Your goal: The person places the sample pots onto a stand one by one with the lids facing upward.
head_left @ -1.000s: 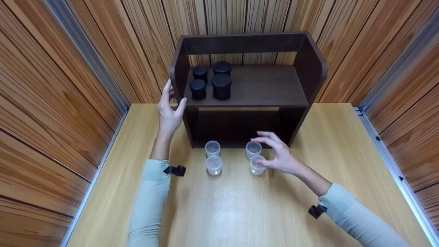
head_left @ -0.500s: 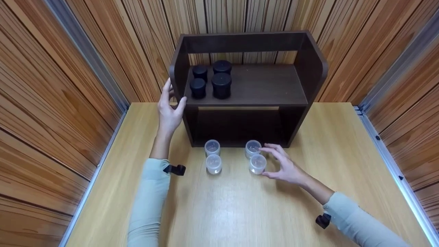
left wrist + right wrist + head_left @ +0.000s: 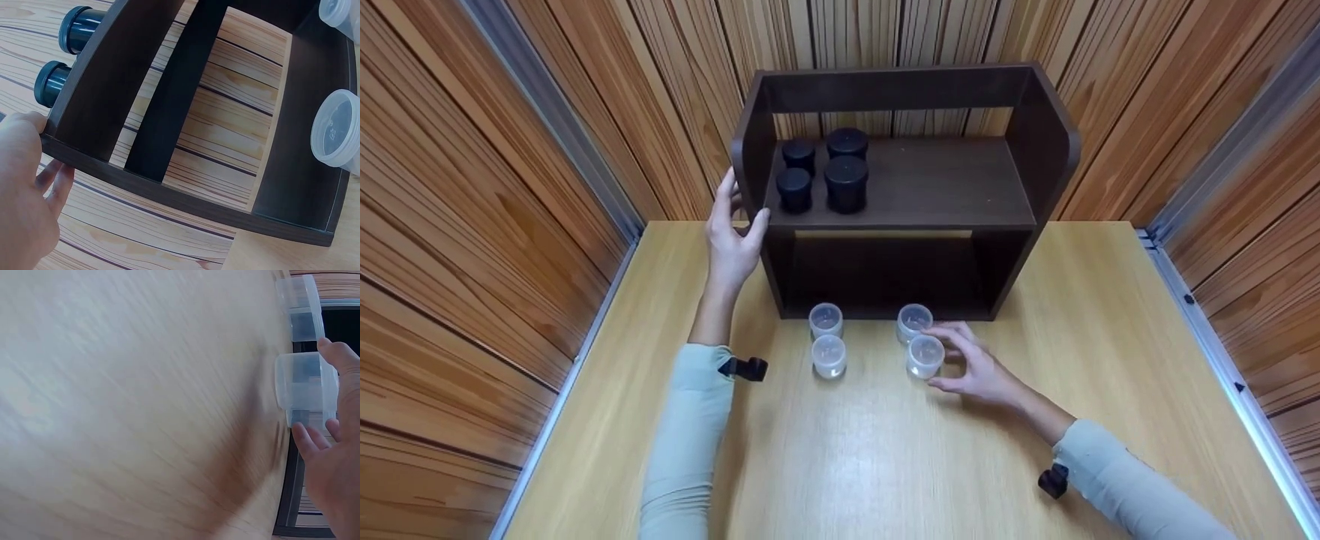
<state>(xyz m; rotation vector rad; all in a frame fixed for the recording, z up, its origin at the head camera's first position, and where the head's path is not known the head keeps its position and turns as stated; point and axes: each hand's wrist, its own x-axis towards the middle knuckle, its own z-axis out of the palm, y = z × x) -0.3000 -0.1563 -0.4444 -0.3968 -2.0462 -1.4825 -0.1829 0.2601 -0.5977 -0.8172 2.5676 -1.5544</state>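
My left hand (image 3: pixel 733 251) grips the left side panel of a dark brown two-tier shelf (image 3: pixel 945 184), thumb at the front edge and fingers behind. In the left wrist view the left hand (image 3: pixel 28 185) is at the panel's edge. My right hand (image 3: pixel 979 371) is spread around the front right clear plastic cup (image 3: pixel 924 358), thumb at its near side and fingers at its far side. A slight gap to the fingers shows in the right wrist view. Just behind stands another clear cup (image 3: pixel 913 322). Two more clear cups, one in front (image 3: pixel 829 358) and one behind (image 3: pixel 826 321), stand to the left.
Several black lidded jars (image 3: pixel 846 187) stand on the left of the upper tier. The lower tier (image 3: pixel 881 277) is right behind the cups. Wood-patterned walls (image 3: pixel 472 210) enclose the table (image 3: pixel 840 457) at the back and sides.
My right hand has drawn back from above the front right cup, then come leftward around it, with the thumb lower. The left hand keeps its grip on the shelf. The cups have not moved.
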